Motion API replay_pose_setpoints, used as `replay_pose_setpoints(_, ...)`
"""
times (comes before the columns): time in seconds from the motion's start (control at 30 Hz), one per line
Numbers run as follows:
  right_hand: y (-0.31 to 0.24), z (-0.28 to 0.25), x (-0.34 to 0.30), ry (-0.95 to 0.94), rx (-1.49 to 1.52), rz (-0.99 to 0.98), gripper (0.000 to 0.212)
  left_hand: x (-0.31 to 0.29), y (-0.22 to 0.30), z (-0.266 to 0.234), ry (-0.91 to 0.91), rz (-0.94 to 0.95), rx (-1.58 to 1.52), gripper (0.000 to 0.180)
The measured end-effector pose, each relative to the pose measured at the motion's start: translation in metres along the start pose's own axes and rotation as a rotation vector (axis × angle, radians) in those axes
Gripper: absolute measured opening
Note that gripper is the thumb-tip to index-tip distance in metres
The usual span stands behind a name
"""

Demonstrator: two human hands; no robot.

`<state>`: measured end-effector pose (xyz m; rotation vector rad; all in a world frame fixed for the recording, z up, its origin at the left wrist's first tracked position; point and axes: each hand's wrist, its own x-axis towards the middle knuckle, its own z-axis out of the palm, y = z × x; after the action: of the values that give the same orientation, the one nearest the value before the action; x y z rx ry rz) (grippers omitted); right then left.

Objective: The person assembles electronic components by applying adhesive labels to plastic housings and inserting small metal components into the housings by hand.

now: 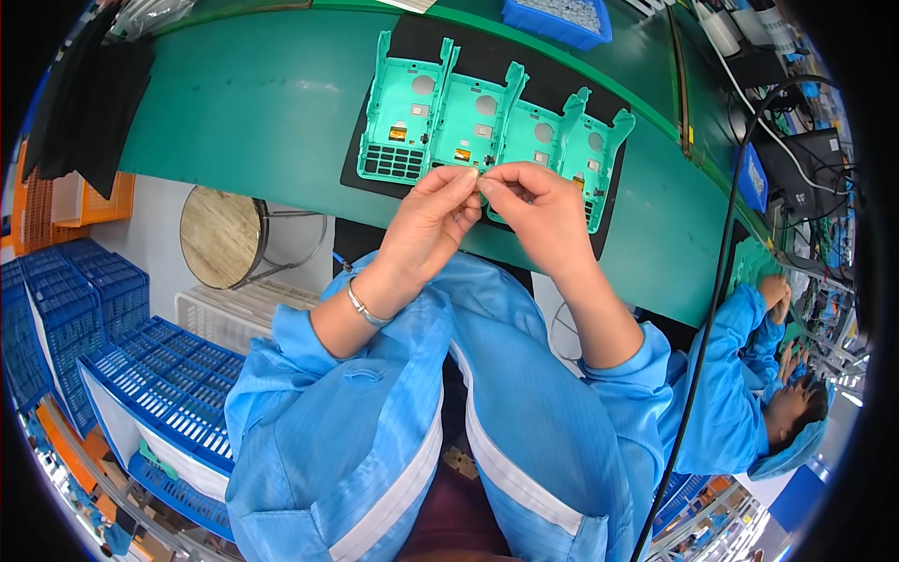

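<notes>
Several turquoise plastic housings (403, 103) lie side by side on a black mat (613, 173) on the green bench. The leftmost has a keypad grid of small openings at its near end; the others' near ends are partly covered by my hands. My left hand (434, 220) and my right hand (540, 211) meet over the near edge of the middle housings. Thumb and forefinger of each are pinched together, fingertips almost touching. A tiny dark piece (479, 175) shows between the fingertips, too small to name.
A blue bin (559, 21) of small pale parts stands at the far edge. Blue crates (169, 375) and a round stool (222, 236) are at the left. A black cable (716, 290) hangs down at the right, near a co-worker in blue (735, 393).
</notes>
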<state>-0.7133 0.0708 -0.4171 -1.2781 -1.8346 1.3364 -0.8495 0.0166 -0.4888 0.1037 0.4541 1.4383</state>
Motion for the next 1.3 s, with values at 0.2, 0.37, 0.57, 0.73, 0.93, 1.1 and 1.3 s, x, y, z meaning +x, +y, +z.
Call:
replay_pose_setpoints(0.2,0.021,-0.026,0.038,0.063,-0.248,0.195,0.020,-0.005,0.008,0.013,0.076,0.001,0.100,0.025)
replay_pose_setpoints(0.37,0.032,-0.034,0.061,0.013,-0.480,0.167,0.021,-0.009,0.018,0.014,0.107,0.080,0.202,0.031)
replay_pose_setpoints(0.57,0.029,-0.028,0.072,-0.048,-0.636,0.132,0.022,-0.009,0.028,0.002,0.188,0.102,0.205,0.032)
replay_pose_setpoints(0.73,0.020,-0.028,0.077,-0.152,-0.774,0.098,0.020,-0.011,0.035,0.000,0.140,0.145,0.208,0.029)
replay_pose_setpoints(0.93,0.024,-0.018,0.069,-0.082,-0.889,0.095,0.018,-0.010,0.040,-0.003,0.226,0.126,0.300,0.027)
replay_pose_setpoints(1.1,0.045,-0.022,0.039,0.037,-0.737,-0.214,0.018,-0.007,0.041,-0.003,0.223,0.130,0.228,0.031)
replay_pose_setpoints(1.3,0.050,-0.009,0.019,0.131,-0.945,-0.452,0.033,-0.003,0.040,-0.002,0.153,0.147,0.170,0.041)
